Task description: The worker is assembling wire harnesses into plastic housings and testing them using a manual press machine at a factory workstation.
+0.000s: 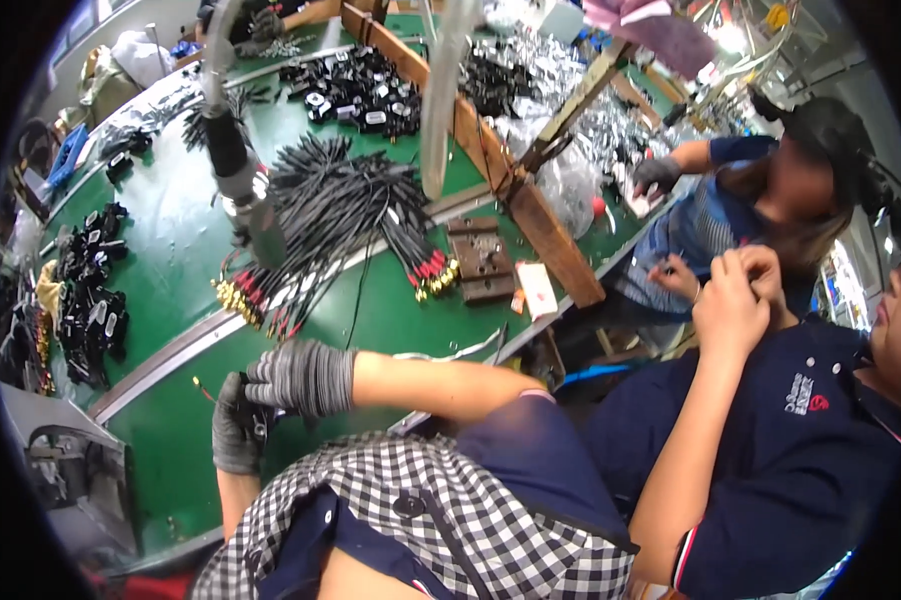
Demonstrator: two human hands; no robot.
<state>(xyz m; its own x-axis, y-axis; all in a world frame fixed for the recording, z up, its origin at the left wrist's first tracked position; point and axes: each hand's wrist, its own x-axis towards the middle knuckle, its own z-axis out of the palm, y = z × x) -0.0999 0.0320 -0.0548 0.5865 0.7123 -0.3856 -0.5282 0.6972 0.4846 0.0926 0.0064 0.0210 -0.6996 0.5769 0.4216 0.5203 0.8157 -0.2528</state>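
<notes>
A thin black cable (232, 392) in two gloved hands

Its small gold tip pokes out left, low over the green table.

We see a green table (180, 240), black cables (335, 205) with red and gold tips, grey gloves on our left hand (235, 425) and right hand (300, 377), a black-and-white checked apron (450, 510), a navy shirt (770, 450) beside us.

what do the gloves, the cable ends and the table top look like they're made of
The gloves, left hand and right hand, look like grey knitted fabric: ribbed, matte. The cable ends look like gold-coloured metal with red sleeves, shiny; the cords seem black plastic or rubber. The table top looks like a smooth green mat with a soft sheen, possibly rubber.
</notes>
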